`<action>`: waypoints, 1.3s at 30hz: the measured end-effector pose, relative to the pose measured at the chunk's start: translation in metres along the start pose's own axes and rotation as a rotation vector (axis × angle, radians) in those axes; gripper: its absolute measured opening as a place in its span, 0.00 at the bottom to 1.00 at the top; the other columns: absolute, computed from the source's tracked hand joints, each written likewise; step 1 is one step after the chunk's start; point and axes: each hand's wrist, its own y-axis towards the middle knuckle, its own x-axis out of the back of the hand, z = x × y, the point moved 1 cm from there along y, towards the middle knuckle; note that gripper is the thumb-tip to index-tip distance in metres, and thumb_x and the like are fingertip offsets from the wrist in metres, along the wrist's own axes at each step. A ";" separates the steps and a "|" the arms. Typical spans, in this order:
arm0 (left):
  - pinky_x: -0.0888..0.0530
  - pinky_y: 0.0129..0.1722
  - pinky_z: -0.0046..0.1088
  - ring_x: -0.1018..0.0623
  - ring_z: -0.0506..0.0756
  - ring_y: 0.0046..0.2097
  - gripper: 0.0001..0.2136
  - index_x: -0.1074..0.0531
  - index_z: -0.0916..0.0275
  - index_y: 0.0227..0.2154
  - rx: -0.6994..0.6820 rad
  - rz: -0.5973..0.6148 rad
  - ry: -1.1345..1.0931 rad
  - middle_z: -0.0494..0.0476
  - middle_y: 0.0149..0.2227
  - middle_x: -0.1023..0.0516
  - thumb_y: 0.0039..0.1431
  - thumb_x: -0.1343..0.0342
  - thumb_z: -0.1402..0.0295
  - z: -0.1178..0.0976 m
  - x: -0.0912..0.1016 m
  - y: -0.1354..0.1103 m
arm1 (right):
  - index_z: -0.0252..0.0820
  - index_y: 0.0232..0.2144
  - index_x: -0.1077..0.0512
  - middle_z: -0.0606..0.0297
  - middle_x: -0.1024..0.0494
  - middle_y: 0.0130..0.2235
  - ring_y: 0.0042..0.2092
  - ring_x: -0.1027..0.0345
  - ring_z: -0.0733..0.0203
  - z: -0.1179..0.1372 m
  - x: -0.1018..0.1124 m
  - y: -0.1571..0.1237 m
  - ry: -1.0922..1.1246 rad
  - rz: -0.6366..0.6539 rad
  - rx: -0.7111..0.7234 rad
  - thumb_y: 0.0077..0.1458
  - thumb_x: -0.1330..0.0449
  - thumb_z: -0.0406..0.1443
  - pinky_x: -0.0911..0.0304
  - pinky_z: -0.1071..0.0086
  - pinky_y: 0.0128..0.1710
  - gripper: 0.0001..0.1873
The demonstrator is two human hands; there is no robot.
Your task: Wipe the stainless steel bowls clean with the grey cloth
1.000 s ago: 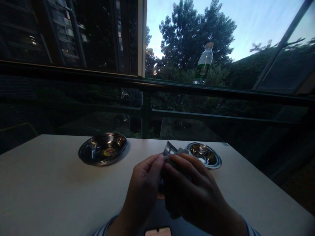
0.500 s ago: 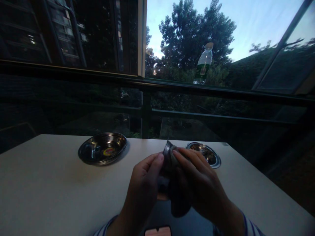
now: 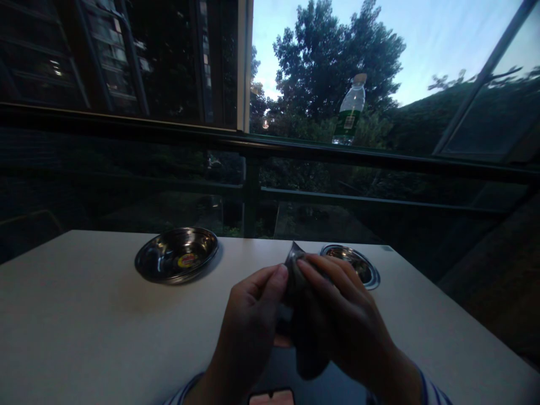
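Illumination is dim overall, the principal source being pale sky (image 3: 447,45) beyond the window. The table (image 3: 105,320) reads grey, darkening toward the near edge, with a soft shadow right of the left bowl (image 3: 169,256). Glints mark that bowl's metal; small bright spots show in the left pane (image 3: 37,62). Lower background is nearly black. The held item (image 3: 311,357) is murky and soft-edged. Wide-angle stretching is noted toward the frame's sides.

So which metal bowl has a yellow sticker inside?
The bowl on the left; the bowl on the right, partly behind the right hand, shows none.
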 end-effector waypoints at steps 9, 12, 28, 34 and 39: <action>0.32 0.26 0.22 0.30 0.49 0.26 0.12 0.28 0.64 0.25 -0.037 -0.072 -0.013 0.49 0.21 0.29 0.52 0.46 0.59 -0.006 0.003 0.002 | 0.35 0.50 0.36 0.51 0.33 0.50 0.52 0.43 0.48 0.007 -0.004 -0.002 0.033 0.010 0.190 0.51 0.46 0.31 0.37 0.52 0.46 0.22; 0.32 0.28 0.23 0.29 0.49 0.26 0.12 0.28 0.64 0.23 -0.038 -0.049 -0.001 0.49 0.21 0.29 0.51 0.47 0.60 -0.006 0.000 0.001 | 0.37 0.51 0.38 0.51 0.33 0.50 0.51 0.41 0.49 0.000 -0.003 -0.002 0.021 -0.013 0.099 0.52 0.47 0.31 0.37 0.51 0.45 0.22; 0.34 0.24 0.22 0.32 0.48 0.23 0.13 0.28 0.64 0.22 -0.022 -0.071 -0.010 0.49 0.19 0.31 0.51 0.46 0.59 -0.004 0.000 0.002 | 0.37 0.51 0.38 0.51 0.35 0.51 0.52 0.43 0.47 0.004 -0.002 -0.002 0.001 0.010 0.124 0.53 0.47 0.33 0.38 0.50 0.45 0.21; 0.33 0.26 0.22 0.29 0.50 0.26 0.13 0.27 0.64 0.24 -0.016 -0.040 0.020 0.50 0.22 0.28 0.52 0.47 0.58 0.000 0.001 0.001 | 0.36 0.50 0.38 0.51 0.34 0.50 0.50 0.41 0.50 0.001 -0.001 -0.001 0.009 0.006 0.024 0.54 0.49 0.31 0.37 0.52 0.45 0.20; 0.34 0.25 0.20 0.31 0.48 0.25 0.12 0.28 0.63 0.24 -0.047 -0.064 0.042 0.48 0.21 0.31 0.53 0.48 0.59 0.002 0.002 0.002 | 0.35 0.50 0.36 0.50 0.34 0.50 0.51 0.43 0.47 0.006 -0.001 -0.002 0.012 -0.002 0.149 0.52 0.46 0.31 0.38 0.51 0.45 0.21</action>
